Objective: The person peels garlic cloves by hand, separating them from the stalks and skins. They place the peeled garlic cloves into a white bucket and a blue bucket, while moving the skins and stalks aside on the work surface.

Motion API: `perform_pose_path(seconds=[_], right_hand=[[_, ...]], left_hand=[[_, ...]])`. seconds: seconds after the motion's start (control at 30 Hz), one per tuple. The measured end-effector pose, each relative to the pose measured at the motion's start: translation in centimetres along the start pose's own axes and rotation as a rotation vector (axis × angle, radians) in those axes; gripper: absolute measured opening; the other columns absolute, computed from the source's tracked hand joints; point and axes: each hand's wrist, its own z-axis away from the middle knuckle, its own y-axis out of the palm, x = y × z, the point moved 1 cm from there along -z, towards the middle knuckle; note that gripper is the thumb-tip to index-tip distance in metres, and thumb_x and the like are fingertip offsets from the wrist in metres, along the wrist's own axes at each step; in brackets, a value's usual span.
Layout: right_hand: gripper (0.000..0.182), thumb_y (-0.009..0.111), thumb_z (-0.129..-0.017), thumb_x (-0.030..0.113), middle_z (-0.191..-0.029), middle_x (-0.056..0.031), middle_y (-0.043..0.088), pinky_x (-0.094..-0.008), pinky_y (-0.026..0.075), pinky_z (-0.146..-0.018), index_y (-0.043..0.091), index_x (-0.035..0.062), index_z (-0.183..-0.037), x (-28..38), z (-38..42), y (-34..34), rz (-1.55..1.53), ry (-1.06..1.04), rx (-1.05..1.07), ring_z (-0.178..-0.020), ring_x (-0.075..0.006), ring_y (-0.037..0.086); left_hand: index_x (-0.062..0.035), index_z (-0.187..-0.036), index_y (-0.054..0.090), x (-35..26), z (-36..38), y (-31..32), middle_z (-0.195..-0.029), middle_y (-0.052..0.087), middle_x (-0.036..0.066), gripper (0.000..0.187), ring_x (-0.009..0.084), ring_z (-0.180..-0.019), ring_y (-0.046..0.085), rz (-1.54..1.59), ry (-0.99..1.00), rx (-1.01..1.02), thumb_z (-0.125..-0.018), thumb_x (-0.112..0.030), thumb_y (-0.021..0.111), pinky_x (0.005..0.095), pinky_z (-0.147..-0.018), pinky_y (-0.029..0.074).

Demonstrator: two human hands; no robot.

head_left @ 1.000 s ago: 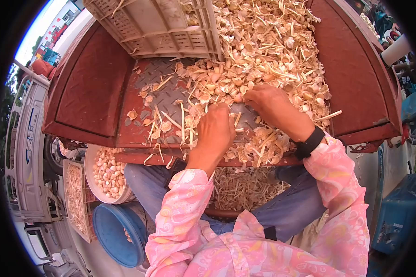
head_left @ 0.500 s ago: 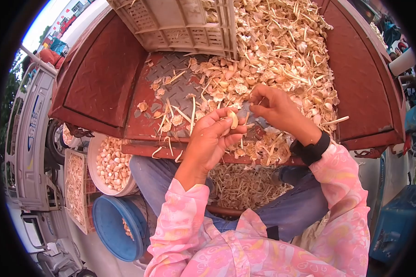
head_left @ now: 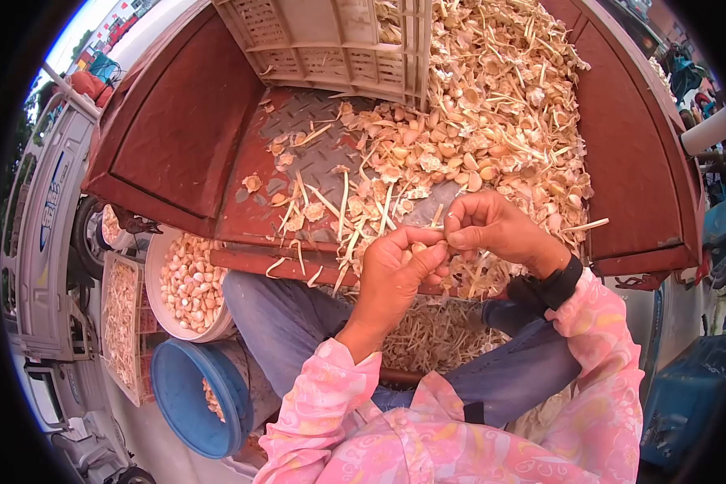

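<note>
My left hand (head_left: 401, 264) is closed, with thumb and fingers pinching a pale garlic clove (head_left: 418, 248), only a bit of which shows. My right hand (head_left: 496, 230), with a black band at its wrist, has its fingertips pinched together against the left fingertips. What sits in the right pinch is too small to make out. Both hands are over the front edge of a red metal truck bed (head_left: 331, 269). Beyond them spreads a heap of garlic cloves, dry skins and stalks (head_left: 508, 105).
A pale plastic crate (head_left: 339, 81) stands tilted on the bed. At lower left are a white bucket (head_left: 155, 278) of garlic cloves, a blue bucket (head_left: 177, 395) with some cloves, and a crate of garlic scraps (head_left: 121, 319). Scraps (head_left: 427, 335) lie between my knees. A grey vehicle (head_left: 44, 274) stands left.
My right hand has come down and toward me, and my left hand has shifted right, so their fingertips now meet. The clove is now mostly hidden. The view has shifted slightly.
</note>
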Motion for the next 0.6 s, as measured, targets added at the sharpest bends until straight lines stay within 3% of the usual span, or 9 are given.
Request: perform_pose_path(seconds=[0.1,0.2,0.3,0.33,0.37,0.43,0.5,0.53,0.6], right_hand=[[0.015,0.063,-0.087,0.018,-0.073,-0.0019,0.062,-0.0224,0.044,-0.053,0.06,0.0036,-0.087,0.9,0.1,0.6,0.081,0.019,-0.014,-0.063,-0.0068,0.057],[0.015,0.061,-0.087,0.018,-0.076,-0.0061,0.062,-0.0307,0.047,-0.056,0.061,0.003,-0.088,2.0,-1.3,0.4,0.893,0.016,-0.456,-0.065,-0.0153,0.06],[0.013,0.059,-0.085,0.016,-0.082,-0.0095,0.059,-0.0383,0.048,-0.064,0.061,0.0035,-0.089,0.6,-3.1,-1.3,1.376,-0.499,-0.532,-0.073,-0.0262,0.061],[0.01,0.059,-0.081,0.014,-0.086,-0.0098,0.058,-0.0411,0.048,-0.069,0.061,0.0045,-0.085,0.8,-3.7,-1.1,1.415,-0.478,-0.526,-0.079,-0.032,0.059],[0.01,0.06,-0.08,0.014,-0.086,-0.01,0.058,-0.041,0.048,-0.069,0.06,0.0045,-0.084,0.5,-4.0,-1.4,1.49,-0.474,-0.528,-0.079,-0.0314,0.06],[0.011,0.06,-0.079,0.015,-0.086,-0.0105,0.058,-0.0408,0.049,-0.068,0.059,0.0047,-0.082,0.0,-4.6,-2.0,1.645,-0.467,-0.529,-0.079,-0.0304,0.06],[0.015,0.063,-0.077,0.017,-0.086,-0.0104,0.057,-0.0408,0.049,-0.067,0.057,0.0054,-0.083,0.3,-4.4,-1.7,1.611,-0.229,-0.453,-0.08,-0.0298,0.061],[0.016,0.064,-0.077,0.018,-0.086,-0.0104,0.057,-0.0408,0.049,-0.066,0.057,0.0055,-0.084,0.4,-4.0,-1.3,1.624,-0.179,-0.422,-0.08,-0.03,0.061],[0.018,0.065,-0.077,0.02,-0.085,-0.0101,0.057,-0.0409,0.049,-0.065,0.056,0.0058,-0.084,0.4,-3.2,-1.0,1.599,-0.161,-0.436,-0.078,-0.0303,0.061]], left_hand=[[0.0017,-0.104,0.058,0.0,0.2,-0.5,-0.085,0.065,0.008,0.021,0.0095,-0.068,0.061,0.062,0.006,-0.006,-0.086,-0.007,0.063,0.0184,-0.057,0.05],[0.0018,-0.104,0.058,-2.5,2.5,-2.6,-0.085,0.064,0.009,0.02,0.0098,-0.067,0.06,0.211,0.09,-0.101,-0.086,-0.007,0.061,0.0179,-0.056,0.048],[0.0005,-0.104,0.057,-7.4,5.7,-9.0,-0.084,0.06,0.006,0.017,0.0069,-0.065,0.053,-0.009,0.403,-0.447,-0.088,-0.005,0.058,0.0163,-0.055,0.043],[0.0011,-0.104,0.057,-8.7,6.9,-12.4,-0.083,0.061,0.006,0.019,0.008,-0.067,0.057,-0.141,0.481,-0.588,-0.087,-0.006,0.06,0.0167,-0.057,0.045],[0.0007,-0.105,0.057,-9.4,8.0,-16.0,-0.083,0.06,0.005,0.019,0.0067,-0.066,0.055,-0.234,0.531,-0.731,-0.087,-0.005,0.059,0.0163,-0.057,0.044],[0.0022,-0.111,0.056,-9.9,10.7,-24.6,-0.094,0.061,0.007,0.025,0.0071,-0.078,0.057,-0.476,0.441,-0.901,-0.088,-0.009,0.058,0.0176,-0.068,0.047],[0.0037,-0.116,0.054,-8.5,12.9,-30.9,-0.103,0.06,0.01,0.031,0.0109,-0.089,0.058,-0.923,0.299,-1.023,-0.088,-0.01,0.057,0.0215,-0.077,0.047],[0.0045,-0.118,0.053,-8.7,12.7,-30.9,-0.107,0.06,0.012,0.034,0.0129,-0.095,0.058,-1.143,0.225,-1.073,-0.088,-0.011,0.057,0.0234,-0.081,0.047],[0.0048,-0.12,0.052,-9.3,12.1,-27.3,-0.115,0.058,0.015,0.036,0.0189,-0.106,0.055,-1.053,0.318,-0.998,-0.088,-0.011,0.057,0.0283,-0.092,0.042]])
